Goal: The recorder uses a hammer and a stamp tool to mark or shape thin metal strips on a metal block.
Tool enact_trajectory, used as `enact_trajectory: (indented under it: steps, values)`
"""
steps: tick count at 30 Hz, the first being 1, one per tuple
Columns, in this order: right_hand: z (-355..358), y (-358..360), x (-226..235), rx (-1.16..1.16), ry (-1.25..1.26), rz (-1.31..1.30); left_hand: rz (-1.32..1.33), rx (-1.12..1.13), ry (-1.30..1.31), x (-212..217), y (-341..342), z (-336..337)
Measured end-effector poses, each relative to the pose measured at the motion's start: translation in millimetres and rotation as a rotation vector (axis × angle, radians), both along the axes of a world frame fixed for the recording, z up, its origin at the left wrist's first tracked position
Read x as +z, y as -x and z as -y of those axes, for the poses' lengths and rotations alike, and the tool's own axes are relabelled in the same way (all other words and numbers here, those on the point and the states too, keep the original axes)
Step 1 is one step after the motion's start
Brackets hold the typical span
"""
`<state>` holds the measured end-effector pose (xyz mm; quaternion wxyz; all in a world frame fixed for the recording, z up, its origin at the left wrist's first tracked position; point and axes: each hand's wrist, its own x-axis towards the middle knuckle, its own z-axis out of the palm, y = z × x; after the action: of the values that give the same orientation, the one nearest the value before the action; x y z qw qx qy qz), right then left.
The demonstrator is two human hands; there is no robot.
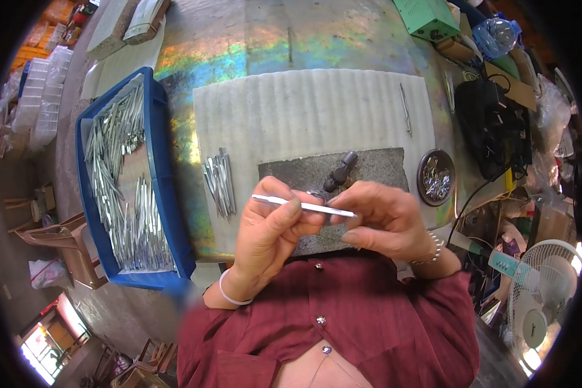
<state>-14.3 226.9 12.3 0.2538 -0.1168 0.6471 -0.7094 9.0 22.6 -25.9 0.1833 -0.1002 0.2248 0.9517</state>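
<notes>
Above the grey slab's [368, 165] near edge, left hand [268, 229] and right hand [381, 220] pinch a silver strip [304, 206].

Bright daylight, even overall, w/ soft short shadows under the hands. Strong rainbow glare on the shiny iridescent metal tabletop [239, 55], esp. far left of the white corrugated foam sheet [317, 110]. Blown-out patch near left at a doorway; the white floor fan [540, 304] near right is overexposed too. Centre is sharp. Heavy fisheye: black vignette all round, edges bend and smear at the rim. Small blurred spot near the blue plastic tray [165, 187] corner.
</notes>
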Motion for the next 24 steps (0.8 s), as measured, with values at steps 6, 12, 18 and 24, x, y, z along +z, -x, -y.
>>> enact_trajectory:
  steps: [6, 12, 18, 24]
  values:
    - [20, -14, -19, -0.097, 0.388, 0.264, -0.076, -0.338, 0.311, 11, -21, 13]
    - [40, -19, -23, -0.005, 0.227, 0.403, -0.174, -0.385, 0.543, 9, -43, 22]
    - [52, -15, -19, 0.011, 0.204, 0.458, -0.184, -0.399, 0.474, 7, -45, 31]
    - [57, -6, -18, 0.007, 0.157, 0.474, -0.145, -0.442, 0.33, 3, -34, 37]
